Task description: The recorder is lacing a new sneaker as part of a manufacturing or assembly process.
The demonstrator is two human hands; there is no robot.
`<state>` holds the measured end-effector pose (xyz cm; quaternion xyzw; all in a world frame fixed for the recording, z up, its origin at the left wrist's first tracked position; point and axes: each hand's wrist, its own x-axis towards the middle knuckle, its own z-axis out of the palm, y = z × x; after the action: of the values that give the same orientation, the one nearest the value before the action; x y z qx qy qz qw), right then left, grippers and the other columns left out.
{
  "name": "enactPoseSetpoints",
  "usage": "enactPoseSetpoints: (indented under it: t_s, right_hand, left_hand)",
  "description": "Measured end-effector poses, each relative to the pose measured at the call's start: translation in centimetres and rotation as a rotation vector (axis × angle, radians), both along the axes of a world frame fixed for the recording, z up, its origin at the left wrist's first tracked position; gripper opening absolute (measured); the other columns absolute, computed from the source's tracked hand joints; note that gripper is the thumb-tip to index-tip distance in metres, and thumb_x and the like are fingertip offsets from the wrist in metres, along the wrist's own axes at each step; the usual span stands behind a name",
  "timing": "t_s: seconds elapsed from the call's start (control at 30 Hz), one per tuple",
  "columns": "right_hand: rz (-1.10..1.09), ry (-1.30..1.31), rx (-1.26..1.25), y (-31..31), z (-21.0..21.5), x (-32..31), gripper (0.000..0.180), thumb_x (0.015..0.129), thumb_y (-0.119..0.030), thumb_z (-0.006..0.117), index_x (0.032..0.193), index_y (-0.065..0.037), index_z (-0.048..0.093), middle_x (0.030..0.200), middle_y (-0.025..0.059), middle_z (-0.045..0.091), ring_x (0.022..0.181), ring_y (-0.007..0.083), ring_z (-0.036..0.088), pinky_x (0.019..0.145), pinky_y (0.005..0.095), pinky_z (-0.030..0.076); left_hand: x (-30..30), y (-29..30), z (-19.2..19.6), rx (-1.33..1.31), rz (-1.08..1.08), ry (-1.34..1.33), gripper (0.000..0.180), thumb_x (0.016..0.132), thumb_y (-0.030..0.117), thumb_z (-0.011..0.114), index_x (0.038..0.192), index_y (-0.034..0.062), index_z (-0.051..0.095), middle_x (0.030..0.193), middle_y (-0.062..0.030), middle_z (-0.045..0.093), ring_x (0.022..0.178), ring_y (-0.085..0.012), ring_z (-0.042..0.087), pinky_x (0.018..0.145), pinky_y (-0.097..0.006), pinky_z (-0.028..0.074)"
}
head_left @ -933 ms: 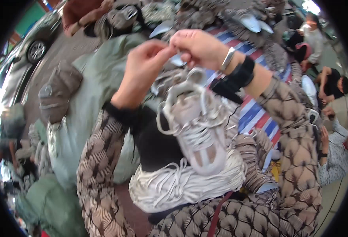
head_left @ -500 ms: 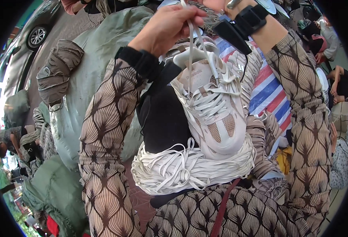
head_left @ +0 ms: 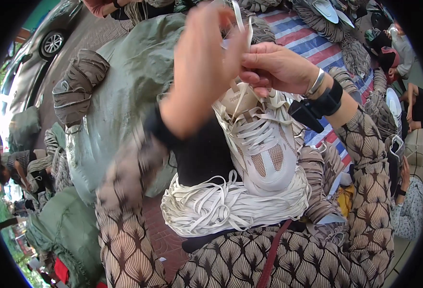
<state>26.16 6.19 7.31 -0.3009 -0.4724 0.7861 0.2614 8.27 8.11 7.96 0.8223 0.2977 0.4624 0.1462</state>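
Note:
A white and beige sneaker (head_left: 267, 163) rests in my lap with its toe toward me, its white laces threaded across the front. Beneath the toe lies a thick bundle of white shoelaces (head_left: 206, 204). Just above the sneaker's collar, my right hand (head_left: 281, 67) is closed in a pinch on a loose white shoelace (head_left: 240, 19) that rises past the fingers. Close beside it, my left hand (head_left: 204, 72) is smeared by motion, so its fingers cannot be read. The two hands partly cover the sneaker's opening.
A large grey-green sack (head_left: 134, 62) stands at my left with a grey-brown bundle (head_left: 79, 86) on it. Strapped bundles (head_left: 319, 177) lie at my right near a striped sheet (head_left: 302, 36). A parked car (head_left: 53, 43) is far left; other people (head_left: 415, 103) sit at the right.
My right hand has come down and toward the left, to the sneaker's collar. My left hand has swung lower and is now blurred. The sneaker has stayed nearly in place.

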Motion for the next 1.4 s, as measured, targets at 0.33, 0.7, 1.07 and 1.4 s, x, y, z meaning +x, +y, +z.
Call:
enactPoseSetpoints:
  t_s: [0.33,0.7,1.07,1.4]
  right_hand:
    - [-0.238,-0.160,0.203,4.3,-0.1,-0.6,0.034,0.102,-0.028,0.045,0.094,0.000,0.061,0.065,-0.0032,0.050,0.053,0.0052,0.048,0.070,0.0313,0.059]
    - [-0.262,-0.289,0.263,-0.5,-3.2,-1.3,0.037,0.101,-0.031,0.047,0.088,-0.002,0.065,0.069,0.0003,0.061,0.059,0.0074,0.057,0.059,0.0206,0.048]
    - [-0.257,-0.239,0.269,-1.2,-2.9,-2.1,0.035,0.101,-0.030,0.050,0.083,-0.003,0.064,0.065,-0.0011,0.060,0.056,0.0052,0.054,0.056,0.0187,0.045]
    - [-0.282,-0.129,0.192,-0.6,-3.7,-2.2,0.036,0.101,-0.029,0.048,0.085,-0.002,0.065,0.067,0.0000,0.060,0.056,0.0075,0.056,0.057,0.0198,0.047]
  left_hand:
    - [-3.8,-16.6,-5.9,-0.197,-0.662,0.538,0.052,0.085,0.019,0.062,0.130,-0.0034,0.049,0.136,-0.0167,0.050,0.134,-0.0303,0.042,0.114,-0.046,0.026]
    - [-5.3,-11.0,-4.6,-0.253,-0.109,0.204,0.033,0.073,-0.003,0.071,0.104,0.0046,0.061,0.106,-0.0104,0.056,0.094,-0.0290,0.058,0.078,-0.036,0.049]
    - [-7.3,-11.0,-2.5,-0.202,-0.160,0.675,0.018,0.078,0.008,0.069,0.092,0.0110,0.057,0.085,-0.0025,0.057,0.077,-0.0216,0.058,0.068,-0.034,0.039]
    - [-7.3,-9.5,2.0,-0.338,-0.457,0.636,0.015,0.077,0.019,0.071,0.080,0.0131,0.057,0.094,-0.0001,0.059,0.092,-0.0211,0.055,0.082,-0.037,0.035]
